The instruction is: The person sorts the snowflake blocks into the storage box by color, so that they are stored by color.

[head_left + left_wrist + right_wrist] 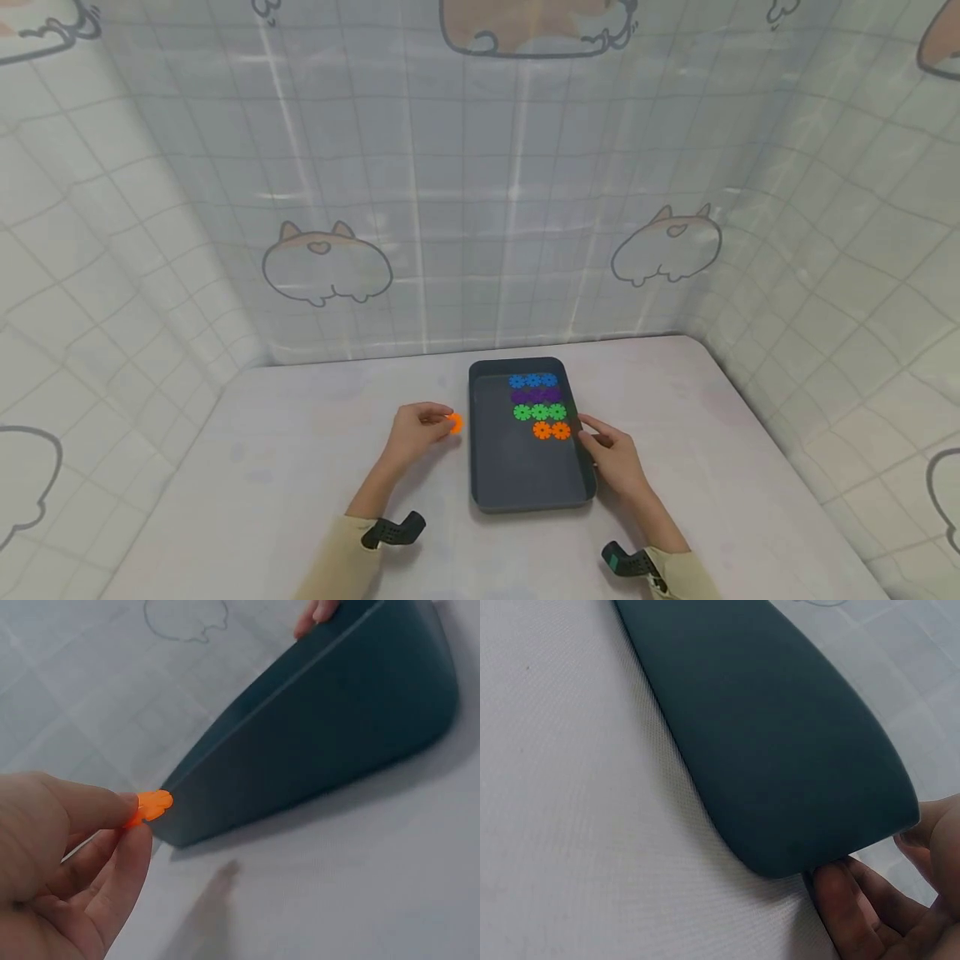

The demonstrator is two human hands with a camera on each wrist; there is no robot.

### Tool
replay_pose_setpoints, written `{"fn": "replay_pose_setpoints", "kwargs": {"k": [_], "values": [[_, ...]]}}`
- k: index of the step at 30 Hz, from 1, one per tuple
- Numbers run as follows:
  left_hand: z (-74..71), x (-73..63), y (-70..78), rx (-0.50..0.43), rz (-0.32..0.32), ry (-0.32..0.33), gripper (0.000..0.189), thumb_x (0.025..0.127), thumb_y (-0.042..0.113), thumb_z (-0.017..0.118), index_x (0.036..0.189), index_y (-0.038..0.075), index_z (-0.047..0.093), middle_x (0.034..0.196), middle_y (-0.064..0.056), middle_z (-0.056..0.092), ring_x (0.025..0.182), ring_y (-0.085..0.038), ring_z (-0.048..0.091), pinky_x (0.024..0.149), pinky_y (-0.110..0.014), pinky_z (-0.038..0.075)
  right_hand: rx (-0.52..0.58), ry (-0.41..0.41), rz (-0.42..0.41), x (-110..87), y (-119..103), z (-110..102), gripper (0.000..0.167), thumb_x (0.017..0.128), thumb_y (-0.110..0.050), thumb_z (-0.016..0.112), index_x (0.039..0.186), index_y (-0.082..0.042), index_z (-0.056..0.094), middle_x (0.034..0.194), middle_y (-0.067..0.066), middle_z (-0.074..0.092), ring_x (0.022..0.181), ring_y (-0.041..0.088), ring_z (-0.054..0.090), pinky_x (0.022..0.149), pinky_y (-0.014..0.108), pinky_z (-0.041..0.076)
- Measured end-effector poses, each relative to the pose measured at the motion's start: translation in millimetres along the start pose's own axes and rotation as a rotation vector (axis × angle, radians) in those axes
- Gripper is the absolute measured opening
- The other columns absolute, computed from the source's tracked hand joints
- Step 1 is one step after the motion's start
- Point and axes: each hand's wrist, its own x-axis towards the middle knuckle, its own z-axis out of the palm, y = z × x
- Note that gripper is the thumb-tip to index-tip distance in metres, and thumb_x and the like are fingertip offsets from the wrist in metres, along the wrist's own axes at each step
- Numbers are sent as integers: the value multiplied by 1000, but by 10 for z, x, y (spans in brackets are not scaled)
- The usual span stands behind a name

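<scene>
My left hand point(422, 429) pinches an orange notched plastic disc point(456, 423) between thumb and fingertips, just outside the left wall of a dark grey tray point(517, 475). In the left wrist view the same disc point(154, 805) overlaps the end of the tray's side wall point(322, 720). Inside the tray, toward its right side, lie three blue discs point(533, 380), a row of purple discs point(536, 397), three green discs point(540, 412) and two orange discs point(551, 431). With thumb and fingers, my right hand point(617, 458) holds the tray's right wall point(757, 735).
The tray stands on a white table point(322, 450). Behind and at both sides rises a tiled-pattern curtain point(465, 208) with cartoon animals. Black wrist-worn devices point(393, 530) sit on both forearms.
</scene>
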Motion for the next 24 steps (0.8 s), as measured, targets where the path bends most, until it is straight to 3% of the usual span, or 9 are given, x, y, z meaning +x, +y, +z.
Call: {"fn": "replay_pose_setpoints", "kwargs": {"k": [11, 17, 24], "values": [[243, -47, 299, -24, 38, -83, 19, 85, 6, 75, 102, -1, 72, 89, -9, 70, 74, -21, 67, 67, -34, 58, -7, -8, 3, 25, 8, 4, 38, 96, -21, 63, 133, -14, 62, 110, 18, 67, 81, 23, 64, 67, 32, 54], [409, -29, 435, 16, 46, -138, 17, 84, 2, 74, 101, -2, 72, 88, -10, 70, 71, -20, 68, 65, -32, 58, -6, -30, 10, 10, -33, -31, 38, 96, -19, 63, 133, -12, 61, 111, 19, 67, 83, 24, 65, 66, 32, 54], [621, 9, 484, 112, 55, -160, 15, 84, 3, 74, 99, 0, 73, 82, -6, 69, 65, -16, 67, 63, -33, 58, -5, -48, 59, 17, -72, -56, 38, 95, -17, 65, 132, -11, 62, 110, 20, 67, 75, 23, 64, 65, 34, 56]]}}
